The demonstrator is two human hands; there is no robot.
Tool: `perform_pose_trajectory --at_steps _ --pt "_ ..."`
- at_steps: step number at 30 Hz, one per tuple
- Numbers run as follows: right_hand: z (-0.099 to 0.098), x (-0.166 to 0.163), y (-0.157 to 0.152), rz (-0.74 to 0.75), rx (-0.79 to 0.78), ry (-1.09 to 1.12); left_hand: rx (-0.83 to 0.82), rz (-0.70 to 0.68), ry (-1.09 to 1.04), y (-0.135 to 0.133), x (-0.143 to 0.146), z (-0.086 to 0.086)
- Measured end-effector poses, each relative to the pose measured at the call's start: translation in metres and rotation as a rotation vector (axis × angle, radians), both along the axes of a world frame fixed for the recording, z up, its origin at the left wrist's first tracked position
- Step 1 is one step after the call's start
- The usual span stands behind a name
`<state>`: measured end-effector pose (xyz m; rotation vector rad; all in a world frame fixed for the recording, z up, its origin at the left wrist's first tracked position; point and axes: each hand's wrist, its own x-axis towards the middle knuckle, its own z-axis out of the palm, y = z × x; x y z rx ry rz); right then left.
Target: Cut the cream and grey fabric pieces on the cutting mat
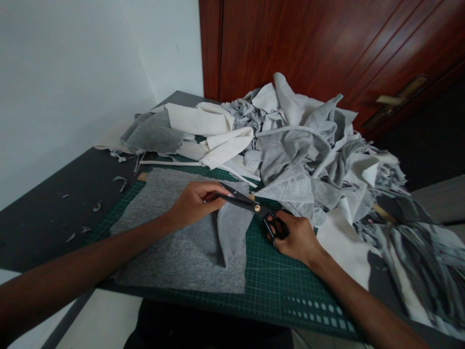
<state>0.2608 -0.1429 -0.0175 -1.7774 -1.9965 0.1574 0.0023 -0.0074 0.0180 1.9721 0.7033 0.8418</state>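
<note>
A grey piece of fabric [170, 242] lies flat on a green cutting mat [283, 281], with one strip of it lifted and hanging in a fold. My left hand [194, 203] pinches the lifted edge of that fabric, right beside the scissor blades. My right hand [296, 235] has its fingers through the black handles of a pair of scissors [250, 206]. The blades point left toward my left hand and lie along the fabric's raised edge.
A big heap of grey and white fabric offcuts [305, 150] covers the back and right of the dark table [47, 213]. Small scraps [119, 182] dot the table at left. A white wall stands left, a wooden door [327, 48] behind.
</note>
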Motion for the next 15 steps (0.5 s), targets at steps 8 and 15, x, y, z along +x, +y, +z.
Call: perform_pose_trajectory --at_steps 8,15 --pt "0.0027 -0.0032 -0.0008 -0.028 0.013 -0.029 -0.035 0.002 0.016 0.0005 -0.0013 -0.0004" --pt "0.0004 -0.0029 0.0002 -0.04 0.006 -0.024 -0.045 -0.001 -0.026 0.0033 -0.0011 -0.0054"
